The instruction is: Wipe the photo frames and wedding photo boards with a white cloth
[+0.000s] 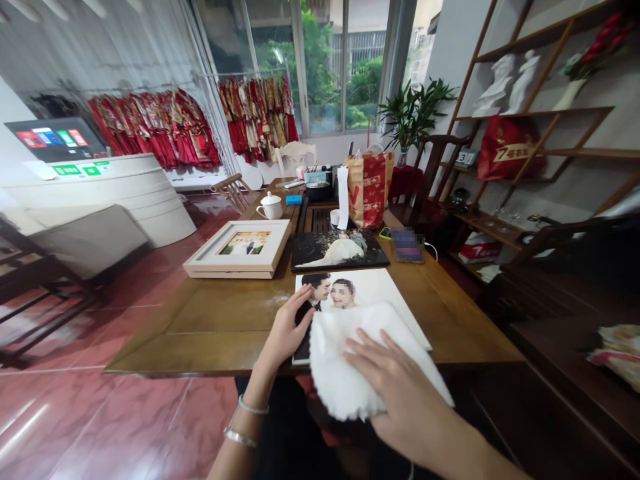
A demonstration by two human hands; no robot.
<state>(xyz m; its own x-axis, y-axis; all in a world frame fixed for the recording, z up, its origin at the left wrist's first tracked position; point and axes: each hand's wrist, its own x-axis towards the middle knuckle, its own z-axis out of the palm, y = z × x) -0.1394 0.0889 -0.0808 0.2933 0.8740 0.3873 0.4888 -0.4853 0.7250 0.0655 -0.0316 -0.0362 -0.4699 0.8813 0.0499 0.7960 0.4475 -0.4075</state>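
Observation:
A white fluffy cloth [335, 347] lies over the lower part of a wedding photo panel [385, 287] at the table's near edge, hiding much of its picture. My right hand [385, 367] rests flat on top of the cloth with its fingers stretched out and a little apart. At the panel's left edge, my left hand [290, 323] touches the picture with extended fingers and holds nothing. Just behind is a dark wedding photo panel [320, 250], lying flat. A white picture frame [240, 247] sits to its left on the wooden table [215, 333].
Further back stand a white lidded cup [271, 205], a red and tan paper bag [369, 190] and a dark pan [319, 191]. A phone [407, 245] with a cable lies at the right. Wooden shelves [545, 113] rise on the right; a dark chair [40, 287] stands left.

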